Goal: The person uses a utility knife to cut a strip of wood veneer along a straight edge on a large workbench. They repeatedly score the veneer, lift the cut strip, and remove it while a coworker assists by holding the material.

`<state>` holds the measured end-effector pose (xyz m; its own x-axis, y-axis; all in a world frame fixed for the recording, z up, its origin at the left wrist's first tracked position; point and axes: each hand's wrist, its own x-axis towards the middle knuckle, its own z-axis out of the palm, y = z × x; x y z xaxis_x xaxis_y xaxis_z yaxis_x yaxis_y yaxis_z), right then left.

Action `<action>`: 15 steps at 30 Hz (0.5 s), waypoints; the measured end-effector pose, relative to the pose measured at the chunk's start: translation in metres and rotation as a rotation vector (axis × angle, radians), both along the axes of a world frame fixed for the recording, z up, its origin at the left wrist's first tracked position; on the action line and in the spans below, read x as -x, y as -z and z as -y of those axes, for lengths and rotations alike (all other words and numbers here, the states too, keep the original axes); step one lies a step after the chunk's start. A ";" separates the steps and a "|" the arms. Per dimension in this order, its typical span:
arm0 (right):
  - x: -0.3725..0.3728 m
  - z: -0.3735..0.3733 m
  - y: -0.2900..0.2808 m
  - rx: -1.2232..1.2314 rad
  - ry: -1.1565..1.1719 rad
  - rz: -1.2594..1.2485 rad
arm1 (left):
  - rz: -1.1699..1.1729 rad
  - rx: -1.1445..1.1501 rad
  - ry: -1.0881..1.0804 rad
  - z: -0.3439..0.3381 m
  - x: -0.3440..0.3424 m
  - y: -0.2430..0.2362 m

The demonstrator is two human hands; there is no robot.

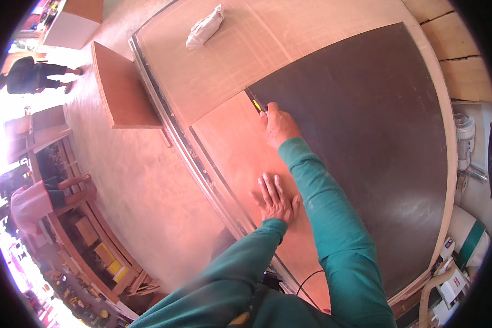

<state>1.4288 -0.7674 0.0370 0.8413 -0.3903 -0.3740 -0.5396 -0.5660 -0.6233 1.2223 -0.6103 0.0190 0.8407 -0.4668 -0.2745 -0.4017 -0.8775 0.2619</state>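
Observation:
My right hand [282, 127] is closed around a black-and-yellow utility knife [257, 105]. The knife's front end points away from me, at the far left corner of a dark brown sheet [361, 147]. Along that sheet's left edge lies a lighter, pinkish-tan panel [224, 139]. My left hand [277, 203] presses flat on this lighter panel, fingers spread, with nothing in it. I cannot make out the blade.
A crumpled whitish bundle [205, 27] lies on the table's far part. Left of the table edge stands a wooden panel [124, 90]. Two people [33, 205] are farther left, near timber racks. White boxes [452, 284] and a clear cylinder [464, 139] are at the right.

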 end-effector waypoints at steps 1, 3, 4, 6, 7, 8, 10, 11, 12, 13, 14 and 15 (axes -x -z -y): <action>-0.003 0.001 0.002 0.015 0.012 0.035 | -0.026 0.008 -0.001 0.001 -0.002 0.000; -0.005 0.000 0.001 -0.005 0.014 0.041 | -0.054 0.025 -0.003 0.001 -0.004 -0.001; -0.005 0.000 -0.001 -0.017 0.018 0.029 | -0.058 0.031 -0.002 0.001 -0.003 -0.003; -0.007 0.000 -0.004 -0.034 -0.008 0.009 | -0.080 0.035 -0.002 0.001 -0.005 -0.003; -0.008 0.001 -0.005 -0.034 -0.016 0.006 | -0.097 0.033 -0.005 0.001 -0.006 -0.003; -0.010 0.001 -0.008 -0.042 -0.021 -0.032 | -0.113 0.031 -0.009 0.001 -0.006 -0.002; -0.014 0.001 -0.013 -0.050 -0.028 -0.064 | -0.074 -0.076 0.026 0.001 -0.006 -0.001; -0.016 0.001 -0.016 -0.032 -0.028 -0.089 | -0.118 -0.160 0.037 0.000 -0.005 0.000; -0.019 0.001 -0.018 -0.018 -0.032 -0.105 | -0.044 -0.116 0.041 0.000 -0.005 0.002; -0.022 0.000 -0.021 0.000 -0.034 -0.142 | -0.033 -0.101 0.038 -0.001 -0.005 0.003; -0.025 0.000 -0.023 -0.001 -0.033 -0.144 | -0.031 -0.104 0.036 -0.001 -0.004 0.005; -0.029 -0.001 -0.026 0.002 -0.030 -0.166 | 0.002 -0.105 0.040 -0.001 -0.004 0.006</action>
<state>1.4576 -0.7659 0.0630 0.7791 -0.3666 -0.5085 -0.6181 -0.5844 -0.5258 1.2259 -0.6092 0.0131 0.8226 -0.4689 -0.3217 -0.4375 -0.8833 0.1685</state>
